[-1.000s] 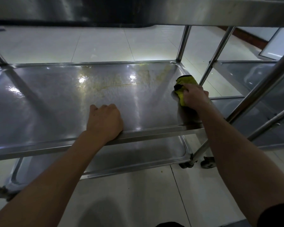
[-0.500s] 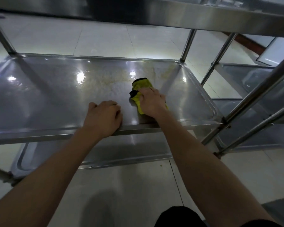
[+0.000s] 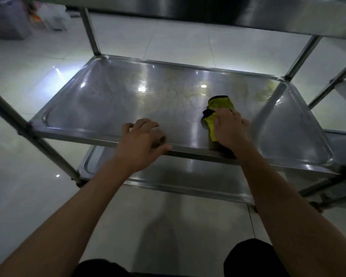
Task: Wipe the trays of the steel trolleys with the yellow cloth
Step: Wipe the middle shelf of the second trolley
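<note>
The right hand (image 3: 231, 129) presses the yellow cloth (image 3: 218, 112) flat against the middle tray (image 3: 100, 100) of the steel trolley (image 3: 91, 33), close to the tray's near edge and right of its centre; its grip is closed over the bunched fabric, fingers spread on top, with the dark-edged fold of the cloth poking out ahead of the fingertips. The left hand (image 3: 142, 140) rests on the near rim just beside it, fingers loosely curled and thumb along the lip, holding nothing and seemingly bracing the frame. A pale yellowish film (image 3: 188, 90) lies across the far half of the tray and into its far right corner, so the likeliest fault is a wipe that stays near the front edge and leaves that residue behind. Because the cloth is wadded, only a small patch seems to touch the steel, which would probably smear the film into streaks rather than lift it. If the trolley rolls freely, a hard push away from the body could roll it off unless the left hand holds firm. The tray above (image 3: 248, 15) hangs low over the work, so a long reach toward the far corner risks a knock of the head or forearm. The bottom tray (image 3: 188, 176) looks not yet reached.
</note>
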`<move>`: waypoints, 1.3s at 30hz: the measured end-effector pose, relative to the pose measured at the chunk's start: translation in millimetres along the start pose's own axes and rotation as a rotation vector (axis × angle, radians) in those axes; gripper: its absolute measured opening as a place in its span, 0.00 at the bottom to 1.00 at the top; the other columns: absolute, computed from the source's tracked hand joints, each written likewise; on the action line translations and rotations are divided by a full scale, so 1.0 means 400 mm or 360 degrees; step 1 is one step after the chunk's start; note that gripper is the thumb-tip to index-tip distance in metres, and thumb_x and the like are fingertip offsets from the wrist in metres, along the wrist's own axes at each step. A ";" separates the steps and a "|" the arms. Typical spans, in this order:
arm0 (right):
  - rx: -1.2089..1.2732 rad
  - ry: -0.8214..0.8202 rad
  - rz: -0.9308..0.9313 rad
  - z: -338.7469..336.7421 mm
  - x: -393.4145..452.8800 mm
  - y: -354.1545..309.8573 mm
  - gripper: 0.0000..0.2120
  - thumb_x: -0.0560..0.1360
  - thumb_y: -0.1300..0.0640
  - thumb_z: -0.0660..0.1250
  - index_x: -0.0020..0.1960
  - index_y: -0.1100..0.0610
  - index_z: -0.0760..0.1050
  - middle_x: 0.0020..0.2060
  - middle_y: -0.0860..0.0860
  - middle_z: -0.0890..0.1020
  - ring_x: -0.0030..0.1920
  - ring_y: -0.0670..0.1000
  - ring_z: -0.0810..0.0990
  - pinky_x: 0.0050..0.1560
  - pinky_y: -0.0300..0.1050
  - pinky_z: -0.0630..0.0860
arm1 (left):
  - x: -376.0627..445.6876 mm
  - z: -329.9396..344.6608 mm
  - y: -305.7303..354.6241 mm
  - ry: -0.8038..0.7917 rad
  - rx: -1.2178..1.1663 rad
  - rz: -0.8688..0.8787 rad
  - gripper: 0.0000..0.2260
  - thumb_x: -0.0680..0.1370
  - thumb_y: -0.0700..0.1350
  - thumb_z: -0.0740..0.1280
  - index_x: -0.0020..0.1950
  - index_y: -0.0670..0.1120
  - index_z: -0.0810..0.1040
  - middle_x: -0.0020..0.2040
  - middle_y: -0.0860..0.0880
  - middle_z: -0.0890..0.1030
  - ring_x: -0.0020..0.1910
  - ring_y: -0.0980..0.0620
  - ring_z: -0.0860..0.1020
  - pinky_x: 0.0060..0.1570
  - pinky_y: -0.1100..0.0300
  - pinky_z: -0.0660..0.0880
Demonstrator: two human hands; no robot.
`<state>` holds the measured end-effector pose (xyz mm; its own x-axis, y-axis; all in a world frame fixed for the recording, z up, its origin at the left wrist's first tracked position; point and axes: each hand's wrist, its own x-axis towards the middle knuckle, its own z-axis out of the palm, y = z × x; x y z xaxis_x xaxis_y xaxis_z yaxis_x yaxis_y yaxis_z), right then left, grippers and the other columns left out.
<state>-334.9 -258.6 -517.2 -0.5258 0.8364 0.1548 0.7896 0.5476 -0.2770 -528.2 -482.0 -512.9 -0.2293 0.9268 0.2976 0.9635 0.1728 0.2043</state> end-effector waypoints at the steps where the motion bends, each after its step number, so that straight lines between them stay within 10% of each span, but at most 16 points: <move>1: 0.0026 0.0026 -0.0013 0.000 -0.005 -0.002 0.20 0.83 0.51 0.51 0.73 0.49 0.67 0.72 0.52 0.70 0.73 0.58 0.64 0.69 0.64 0.59 | -0.007 -0.007 0.000 -0.0014 -0.0027 0.0032 0.15 0.76 0.63 0.67 0.56 0.56 0.83 0.69 0.52 0.75 0.73 0.49 0.66 0.67 0.44 0.61; 26: 0.0088 0.0137 -0.0024 -0.021 -0.131 -0.037 0.19 0.83 0.53 0.55 0.71 0.50 0.73 0.69 0.50 0.76 0.72 0.57 0.67 0.68 0.59 0.62 | 0.056 0.054 0.123 0.0131 -0.0108 0.0060 0.08 0.79 0.51 0.69 0.53 0.50 0.86 0.56 0.51 0.80 0.62 0.47 0.72 0.55 0.53 0.64; 39: 0.0162 0.0307 0.0073 -0.009 -0.134 -0.048 0.17 0.81 0.56 0.59 0.68 0.52 0.76 0.65 0.58 0.78 0.69 0.60 0.71 0.68 0.59 0.62 | -0.142 -0.107 -0.216 0.0135 0.0259 -0.0262 0.10 0.79 0.51 0.70 0.59 0.53 0.83 0.56 0.51 0.81 0.56 0.46 0.77 0.52 0.49 0.71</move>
<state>-320.6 -314.0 -517.0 -0.4118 0.8547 0.3159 0.7702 0.5118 -0.3806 -604.4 -563.9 -507.5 -0.3890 0.8516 0.3513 0.9202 0.3769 0.1055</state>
